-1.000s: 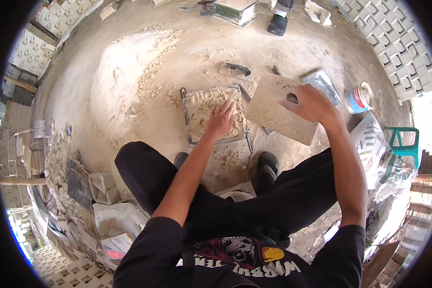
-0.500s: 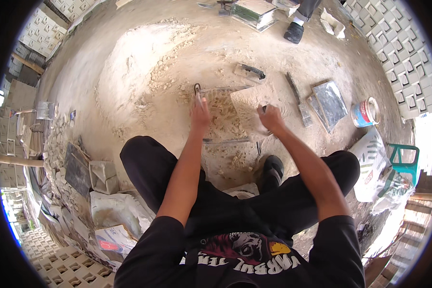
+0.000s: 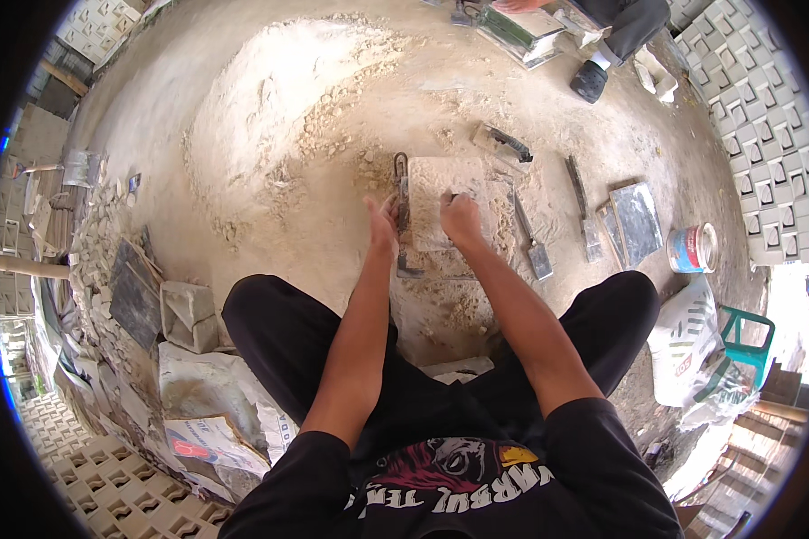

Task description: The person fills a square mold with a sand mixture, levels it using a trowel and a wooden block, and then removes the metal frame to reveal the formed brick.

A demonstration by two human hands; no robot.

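Observation:
My right hand (image 3: 461, 218) is closed around the handle of a square, dust-caked float (image 3: 430, 184). The float lies flat over the left part of a metal mould frame (image 3: 411, 271) on the ground. My left hand (image 3: 383, 222) is beside the frame's left side bar, fingers stretched and apart, holding nothing; whether the fingertips touch the bar I cannot tell. Damp sandy mix (image 3: 503, 211) shows to the right of the float. A long-handled flat tool (image 3: 535, 251) lies along the frame's right side.
A heap of pale powder (image 3: 270, 99) spreads at the far left. Another handled float (image 3: 505, 144), a scraper (image 3: 584, 211), dark plates (image 3: 635, 220) and a paint bucket (image 3: 692, 248) stand or lie to the right. A co-worker's shoe (image 3: 590, 82) and hand (image 3: 520, 4) show at the top.
My right hand has slid the float leftward across the mould. My left hand has let go of the frame's left side and opened. The co-worker's hand has come into view; the whole view has shifted slightly.

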